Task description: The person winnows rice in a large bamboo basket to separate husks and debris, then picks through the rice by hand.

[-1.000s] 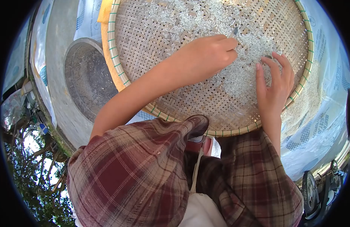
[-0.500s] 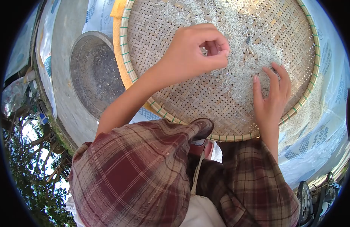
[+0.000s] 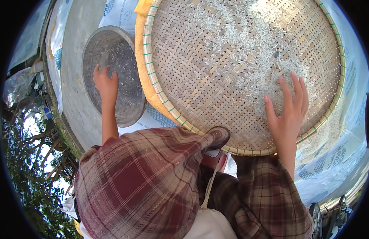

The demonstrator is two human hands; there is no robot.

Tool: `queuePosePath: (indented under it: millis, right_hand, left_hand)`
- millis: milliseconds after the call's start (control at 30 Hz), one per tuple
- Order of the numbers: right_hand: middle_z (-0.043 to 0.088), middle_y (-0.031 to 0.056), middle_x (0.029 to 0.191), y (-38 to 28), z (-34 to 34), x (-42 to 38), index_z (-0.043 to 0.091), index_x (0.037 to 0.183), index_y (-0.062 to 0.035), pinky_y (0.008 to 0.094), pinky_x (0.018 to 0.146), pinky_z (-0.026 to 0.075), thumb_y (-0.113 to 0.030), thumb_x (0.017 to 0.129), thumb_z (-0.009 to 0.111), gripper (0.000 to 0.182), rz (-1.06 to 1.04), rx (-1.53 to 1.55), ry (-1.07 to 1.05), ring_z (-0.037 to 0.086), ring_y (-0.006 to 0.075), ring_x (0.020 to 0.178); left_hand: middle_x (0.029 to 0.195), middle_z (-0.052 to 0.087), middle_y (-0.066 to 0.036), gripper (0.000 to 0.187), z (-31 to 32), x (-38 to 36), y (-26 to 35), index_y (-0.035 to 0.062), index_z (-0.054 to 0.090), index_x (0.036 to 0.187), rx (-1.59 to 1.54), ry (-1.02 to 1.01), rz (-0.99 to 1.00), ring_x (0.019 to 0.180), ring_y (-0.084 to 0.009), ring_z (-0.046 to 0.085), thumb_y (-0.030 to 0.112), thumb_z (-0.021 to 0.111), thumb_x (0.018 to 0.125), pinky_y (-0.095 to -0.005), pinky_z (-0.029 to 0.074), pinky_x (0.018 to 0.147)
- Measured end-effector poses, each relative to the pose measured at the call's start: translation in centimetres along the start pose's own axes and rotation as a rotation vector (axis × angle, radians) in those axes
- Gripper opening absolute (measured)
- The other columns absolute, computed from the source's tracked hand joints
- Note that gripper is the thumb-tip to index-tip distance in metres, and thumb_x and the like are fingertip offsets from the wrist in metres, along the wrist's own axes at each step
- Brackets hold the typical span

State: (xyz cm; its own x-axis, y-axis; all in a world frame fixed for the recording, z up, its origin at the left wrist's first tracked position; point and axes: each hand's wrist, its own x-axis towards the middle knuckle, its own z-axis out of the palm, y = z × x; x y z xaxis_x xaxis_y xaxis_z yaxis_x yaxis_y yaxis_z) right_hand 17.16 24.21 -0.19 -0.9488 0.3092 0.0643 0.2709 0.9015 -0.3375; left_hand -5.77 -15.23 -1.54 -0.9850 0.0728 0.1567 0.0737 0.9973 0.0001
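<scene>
My left hand [image 3: 106,84] is over the grey basin [image 3: 140,109], its fingers apart with nothing seen between them. A few pale grains lie scattered inside the basin. On the round woven bamboo tray [image 3: 184,79], my right hand [image 3: 289,107] rests with fingers spread, fingertips at the near edge of the rice [image 3: 252,40]. The white grains run in a loose band from the far side toward that hand. Among them sits a small dark bit [image 3: 276,54]. Green ties wrap the tray's rim.
An orange-yellow cloth or sack [image 3: 140,55] lies under the tray's left rim. Printed white-blue sheets [image 3: 324,163] spread around and beneath the tray, with more grain [image 3: 324,129] on the right one. Wheels of a parked vehicle [image 3: 316,215] show at lower right. Plaid fabric [image 3: 140,175] covers the near foreground.
My left hand has swung left from above the tray to the basin, and its pinched fingers have parted. My right hand stays at the rice, fingers shifted slightly. The view has shifted a little.
</scene>
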Motion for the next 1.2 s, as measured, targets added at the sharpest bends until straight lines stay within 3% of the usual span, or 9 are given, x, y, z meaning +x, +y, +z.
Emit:
queuePosePath:
  millis: [33,133,200,333,400,633,1067,1167,1200]
  right_hand:
    - [0.04,0.0118,0.133,-0.1,0.0,0.1,0.053,0.119,-0.0089,0.0458,0.103,0.024,-0.026,0.078,0.064,0.046,-0.002,0.0,0.001,0.033,0.0317,0.126]
    - [0.037,0.0113,0.136,-0.5,0.0,0.5,0.05,0.123,-0.0113,0.0458,0.105,0.021,-0.03,0.078,0.063,0.051,-0.067,-0.033,-0.05,0.031,0.0306,0.128]
    - [0.036,0.0109,0.137,-0.8,-0.1,1.3,0.048,0.125,-0.0126,0.0459,0.105,0.02,-0.031,0.077,0.063,0.054,-0.114,-0.045,-0.1,0.029,0.03,0.129]
    - [0.035,0.0101,0.138,-2.1,0.0,3.3,0.045,0.128,-0.0129,0.046,0.106,0.019,-0.032,0.077,0.063,0.057,-0.206,-0.026,-0.107,0.029,0.0284,0.129]
    - [0.035,0.0093,0.138,-2.8,0.3,4.1,0.042,0.13,-0.013,0.0468,0.106,0.018,-0.033,0.078,0.062,0.059,-0.307,0.012,-0.146,0.028,0.027,0.13]
    - [0.035,0.0078,0.139,-3.1,2.6,3.0,0.04,0.132,-0.0144,0.0483,0.106,0.017,-0.036,0.08,0.058,0.059,-0.25,0.03,-0.156,0.029,0.0258,0.13]
    - [0.036,0.0054,0.138,-2.7,3.0,2.9,0.042,0.132,-0.0166,0.0474,0.106,0.018,-0.039,0.08,0.057,0.058,-0.252,0.035,-0.115,0.031,0.0247,0.128]
    - [0.036,0.0051,0.138,-2.7,2.9,2.9,0.042,0.132,-0.0169,0.0472,0.106,0.017,-0.039,0.08,0.057,0.058,-0.251,0.036,-0.117,0.031,0.0245,0.129]
    - [0.036,0.005,0.138,-2.7,2.9,2.9,0.042,0.132,-0.0171,0.0471,0.106,0.017,-0.04,0.08,0.057,0.058,-0.249,0.035,-0.122,0.031,0.0244,0.129]
  left_hand:
    - [0.114,0.054,-0.013,0.02,0.5,-0.3,-0.2,0.0058,0.064,0.097,0.28,0.142,0.152,0.113,-0.0272,0.047,0.012,0.06,0.078,-0.0415,0.035,0.093]
    - [0.121,0.05,-0.012,0.015,-1.8,-0.2,6.4,0.0076,0.066,0.094,0.031,0.265,0.298,0.115,-0.0282,0.043,0.012,0.061,0.08,-0.0406,0.038,0.09]
    - [0.113,0.055,-0.01,0.014,-3.4,-0.3,11.6,0.0078,0.066,0.092,-0.208,0.234,0.405,0.107,-0.0253,0.049,0.013,0.063,0.079,-0.0376,0.039,0.089]
    - [0.09,0.061,-0.003,0.01,-3.1,-1.2,18.4,0.0074,0.066,0.086,-0.63,-0.17,0.693,0.09,-0.019,0.055,0.009,0.066,0.075,-0.0307,0.038,0.086]
    - [0.088,0.06,-0.002,0.011,-1.9,-1.8,20.1,0.0078,0.066,0.084,-0.602,-0.165,0.816,0.088,-0.0186,0.055,0.008,0.067,0.073,-0.0307,0.039,0.083]
    - [0.082,0.059,0.003,0.015,-1.6,-1.4,20.9,0.0094,0.066,0.08,-0.427,-0.022,1.196,0.081,-0.0149,0.054,0.01,0.07,0.066,-0.0298,0.038,0.071]
    - [0.079,0.059,0.0,0.016,-1.9,-1.0,21.6,0.0079,0.06,0.077,-0.238,-0.006,1.331,0.074,-0.0151,0.053,0.009,0.069,0.064,-0.0302,0.038,0.068]
    - [0.078,0.06,-0.001,0.012,-2.2,-0.6,21.1,0.0058,0.06,0.077,-0.508,-0.058,1.163,0.073,-0.0139,0.056,0.006,0.067,0.068,-0.0292,0.042,0.068]
    - [0.079,0.061,-0.002,0.009,-2.7,-0.8,21.1,0.0046,0.06,0.079,-0.688,-0.3,0.955,0.074,-0.0126,0.058,0.005,0.065,0.072,-0.0275,0.044,0.069]
